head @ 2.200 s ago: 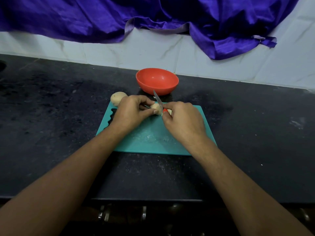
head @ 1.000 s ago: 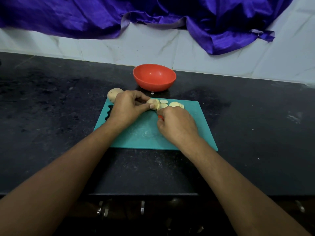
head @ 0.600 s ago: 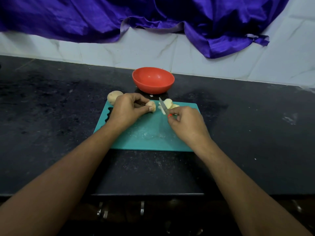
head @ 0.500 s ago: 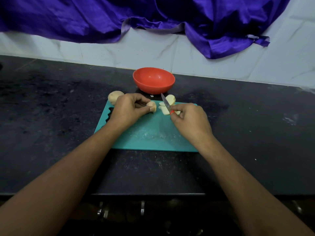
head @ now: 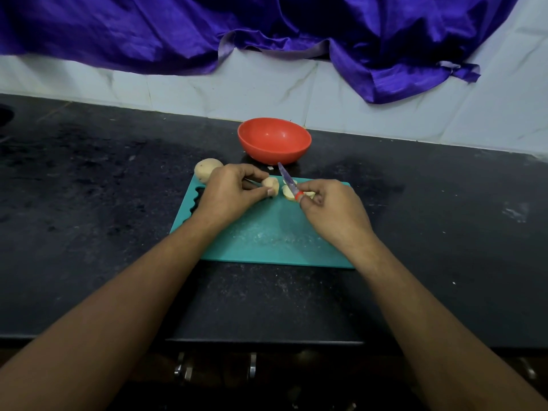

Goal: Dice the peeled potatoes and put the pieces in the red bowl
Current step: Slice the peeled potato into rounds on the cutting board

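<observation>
On the teal cutting board (head: 267, 235) my left hand (head: 229, 194) pinches the remaining end of a peeled potato (head: 271, 186) against the board. My right hand (head: 332, 210) grips a small knife (head: 289, 180) with a red collar, blade tilted up and pointing away toward the bowl. Cut potato slices (head: 289, 193) lie just right of the blade, partly hidden by my right fingers. A whole peeled potato (head: 207, 169) rests at the board's far-left corner. The red bowl (head: 274, 140) stands behind the board and looks empty.
The board lies on a black stone counter (head: 89, 188) whose front edge runs near the bottom of the view. A white tiled wall (head: 267, 93) with purple cloth (head: 267, 28) draped over it rises behind the bowl. A tiny potato scrap (head: 270, 168) lies by the bowl.
The knife cut off slices, swept them to the right, then came back left toward the potato end. My left hand has kept its hold on the potato.
</observation>
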